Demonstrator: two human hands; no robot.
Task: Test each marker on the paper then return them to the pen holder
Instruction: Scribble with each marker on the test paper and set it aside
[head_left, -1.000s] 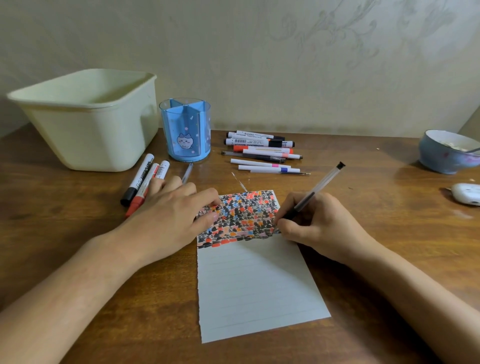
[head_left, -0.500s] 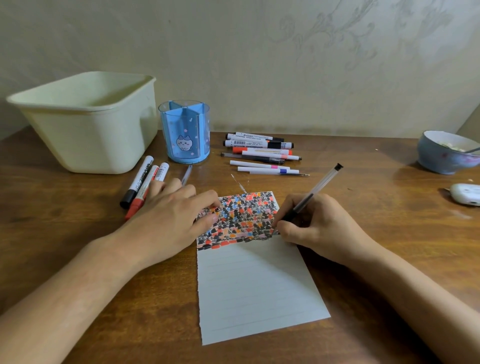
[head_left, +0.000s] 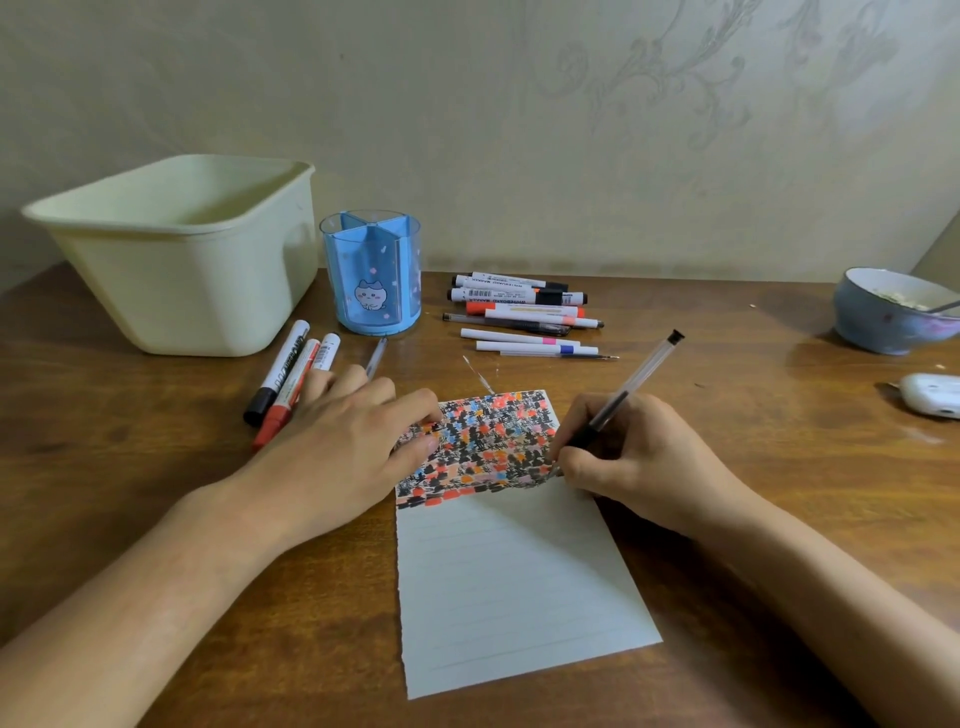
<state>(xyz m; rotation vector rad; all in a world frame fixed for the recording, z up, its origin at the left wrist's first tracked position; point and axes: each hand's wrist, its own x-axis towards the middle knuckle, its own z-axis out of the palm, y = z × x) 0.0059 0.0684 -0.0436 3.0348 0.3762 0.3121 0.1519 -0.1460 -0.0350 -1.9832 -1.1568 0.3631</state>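
Fingers of the right hand are pinching a clear pen, its tip being pressed on the paper; left hand is lying flat there, unchanged; the pen holder is being left well behind.

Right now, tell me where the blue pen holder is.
The blue pen holder stands upright at the back left of the table, between the cream tub and the row of markers.

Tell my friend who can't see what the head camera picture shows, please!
A person's right hand writes with a clear pen on a lined paper whose top is filled with colourful marks, while the left hand presses the paper flat. Behind sit an empty blue pen holder, loose markers on the wooden table, and a cream tub.
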